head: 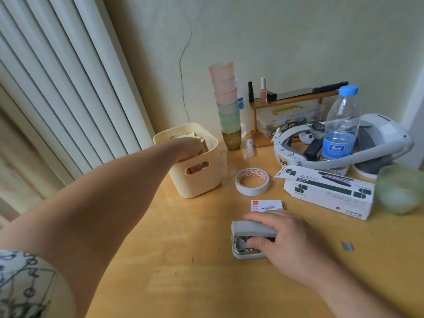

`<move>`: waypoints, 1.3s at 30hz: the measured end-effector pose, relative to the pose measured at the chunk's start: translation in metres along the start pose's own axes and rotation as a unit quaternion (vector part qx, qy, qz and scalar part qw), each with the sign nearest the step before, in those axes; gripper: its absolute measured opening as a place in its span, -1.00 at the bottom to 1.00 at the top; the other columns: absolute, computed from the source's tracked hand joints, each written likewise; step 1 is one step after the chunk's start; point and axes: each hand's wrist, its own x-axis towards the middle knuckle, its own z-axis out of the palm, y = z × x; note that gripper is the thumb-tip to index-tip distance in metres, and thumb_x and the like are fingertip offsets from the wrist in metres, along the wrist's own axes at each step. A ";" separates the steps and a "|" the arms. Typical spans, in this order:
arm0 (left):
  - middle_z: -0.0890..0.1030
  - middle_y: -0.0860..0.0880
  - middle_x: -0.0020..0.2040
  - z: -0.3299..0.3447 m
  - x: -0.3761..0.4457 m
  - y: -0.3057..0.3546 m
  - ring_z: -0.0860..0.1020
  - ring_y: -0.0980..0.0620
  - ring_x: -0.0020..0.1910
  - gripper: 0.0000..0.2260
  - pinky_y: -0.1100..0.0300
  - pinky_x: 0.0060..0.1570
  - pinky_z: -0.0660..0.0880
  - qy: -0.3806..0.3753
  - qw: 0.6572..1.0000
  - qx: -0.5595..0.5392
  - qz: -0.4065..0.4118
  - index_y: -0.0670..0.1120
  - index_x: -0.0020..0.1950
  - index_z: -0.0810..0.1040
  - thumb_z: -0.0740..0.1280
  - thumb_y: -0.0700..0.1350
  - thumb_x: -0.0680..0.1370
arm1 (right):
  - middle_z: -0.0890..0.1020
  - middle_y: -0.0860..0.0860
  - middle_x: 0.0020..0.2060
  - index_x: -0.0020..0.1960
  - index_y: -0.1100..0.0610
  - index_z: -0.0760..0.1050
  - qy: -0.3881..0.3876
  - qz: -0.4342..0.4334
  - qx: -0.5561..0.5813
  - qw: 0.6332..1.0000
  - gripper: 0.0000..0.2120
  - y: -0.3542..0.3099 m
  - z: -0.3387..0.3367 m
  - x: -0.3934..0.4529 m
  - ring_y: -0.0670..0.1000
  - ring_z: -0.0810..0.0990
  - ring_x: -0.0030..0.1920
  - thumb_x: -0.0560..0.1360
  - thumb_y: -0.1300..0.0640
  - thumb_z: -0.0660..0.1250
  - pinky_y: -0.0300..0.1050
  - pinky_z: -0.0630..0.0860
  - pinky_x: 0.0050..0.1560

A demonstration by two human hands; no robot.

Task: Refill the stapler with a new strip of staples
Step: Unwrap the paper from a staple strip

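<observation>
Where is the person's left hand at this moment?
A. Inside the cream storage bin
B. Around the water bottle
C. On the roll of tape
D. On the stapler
A: the left hand reaches down into the cream storage bin, while the right hand holds the stapler.

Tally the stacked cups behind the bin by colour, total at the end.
Pink cups: 3
Green cups: 3, as far as the blurred rims allow
Gold cup: 1, at the bottom
Total: 7
</observation>
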 end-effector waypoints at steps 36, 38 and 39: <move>0.73 0.03 -0.26 0.133 -0.174 -0.100 0.62 0.12 -0.25 -0.92 0.30 -0.21 0.53 0.068 0.762 -0.556 0.324 -0.02 -0.23 0.75 0.52 -0.19 0.35 | 0.67 -0.20 -0.28 0.34 -0.14 0.53 0.105 -0.143 0.111 0.978 -0.58 -0.049 -0.004 -0.015 -0.07 0.66 -0.22 0.53 0.14 0.46 -0.09 0.61 -0.09; 0.73 0.02 -0.27 0.133 -0.176 -0.099 0.61 0.16 -0.28 -0.93 0.34 -0.24 0.51 0.071 0.763 -0.547 0.336 -0.10 -0.18 0.73 0.52 -0.22 0.36 | 0.70 -0.16 -0.25 0.18 -0.07 0.63 0.115 -0.138 0.113 0.977 -0.72 -0.048 -0.004 -0.015 -0.07 0.69 -0.20 0.51 0.18 0.48 -0.01 0.63 -0.08; 0.73 0.03 -0.28 0.133 -0.177 -0.099 0.61 0.17 -0.30 -0.91 0.35 -0.25 0.50 0.074 0.766 -0.543 0.336 -0.13 -0.16 0.73 0.52 -0.23 0.36 | 0.72 -0.14 -0.25 0.12 -0.03 0.65 0.116 -0.133 0.113 0.978 -0.76 -0.047 -0.004 -0.015 -0.07 0.70 -0.19 0.50 0.20 0.49 -0.02 0.63 -0.08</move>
